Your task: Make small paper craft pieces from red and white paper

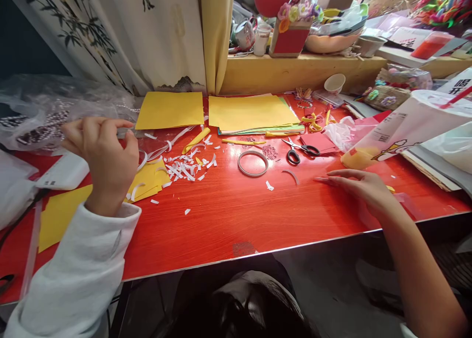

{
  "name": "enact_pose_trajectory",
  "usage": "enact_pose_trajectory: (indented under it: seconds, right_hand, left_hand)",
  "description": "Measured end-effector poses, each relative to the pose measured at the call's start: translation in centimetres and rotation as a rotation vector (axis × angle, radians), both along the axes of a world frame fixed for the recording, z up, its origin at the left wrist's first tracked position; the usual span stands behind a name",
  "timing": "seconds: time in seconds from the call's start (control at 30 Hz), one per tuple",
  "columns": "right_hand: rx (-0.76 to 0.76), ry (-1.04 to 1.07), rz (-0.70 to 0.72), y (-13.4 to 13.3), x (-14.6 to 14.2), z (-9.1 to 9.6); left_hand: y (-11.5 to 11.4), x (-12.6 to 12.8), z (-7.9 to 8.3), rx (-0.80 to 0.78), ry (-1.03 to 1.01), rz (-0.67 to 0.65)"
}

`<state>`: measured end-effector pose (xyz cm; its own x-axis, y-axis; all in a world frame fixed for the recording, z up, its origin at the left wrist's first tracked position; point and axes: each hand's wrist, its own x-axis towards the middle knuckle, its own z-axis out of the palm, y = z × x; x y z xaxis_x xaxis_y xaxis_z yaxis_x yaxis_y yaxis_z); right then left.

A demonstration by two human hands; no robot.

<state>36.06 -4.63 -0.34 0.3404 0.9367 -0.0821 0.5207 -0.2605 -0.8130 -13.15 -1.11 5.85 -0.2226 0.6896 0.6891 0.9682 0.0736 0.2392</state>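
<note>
My left hand is raised over the left part of the red table, fingers bent, with a small gap between thumb and forefinger and nothing visible in it. Behind it lies a clear plastic bag of beads; small yellow paper pieces and white paper scraps are to its right. My right hand is low over the table at the right, fingers stretched out, holding nothing. Near its fingertips is a thin curved strip. Farther left are black-handled scissors, partly spread, and a grey ring.
A tilted drink cup with a red straw stands beyond my right hand. Yellow sheets and a stack of coloured paper lie at the back. The table's front edge runs below; a crowded sill is behind.
</note>
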Motion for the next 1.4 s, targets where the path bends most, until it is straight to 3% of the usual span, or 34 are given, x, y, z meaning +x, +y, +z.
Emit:
enact_pose_trajectory:
  seconds: [0.1,0.23,0.33,0.4,0.47,0.6,0.73,0.93,1.2,1.4]
  right_hand:
    - [-0.068,-0.071,-0.063,0.1,0.1,-0.2]
    - [-0.093,-0.298,-0.041,0.2,0.3,-0.3]
    - [0.015,-0.483,-0.006,0.6,0.1,0.3]
    - [0.161,-0.666,0.093,1.4,0.0,0.9]
    - [0.215,-0.863,0.193,2.9,-0.2,1.4]
    - [-0.004,-1.111,0.314,6.9,-0.3,1.8]
    - [-0.141,-1.202,0.396,9.5,-0.1,1.9]
    - [-0.1,-1.316,0.469,9.4,-0.5,1.7]
    - [-0.075,-1.219,0.285,9.7,-0.3,1.3]
    - [-0.119,-1.073,0.261,10.5,0.1,1.4]
  left_hand:
    - [0.0,-0.1,-0.1,0.014,0.007,-0.001]
    - [0.1,-0.2,-0.3,0.038,0.012,-0.009]
    - [0.1,-0.1,-0.3,0.028,0.013,-0.011]
    - [0.2,-0.1,-0.4,0.022,0.014,-0.015]
    - [0.2,-0.1,-0.5,0.025,0.018,-0.025]
    - [0.4,-0.3,-0.8,0.026,0.03,-0.041]
    - [0.3,-0.4,-0.7,0.017,0.023,-0.015]
    - [0.2,-0.3,-0.7,0.04,0.006,-0.038]
    - [0.4,-0.4,-0.8,0.022,0.009,-0.041]
    - [0.5,-0.3,-1.0,-0.004,0.03,-0.051]
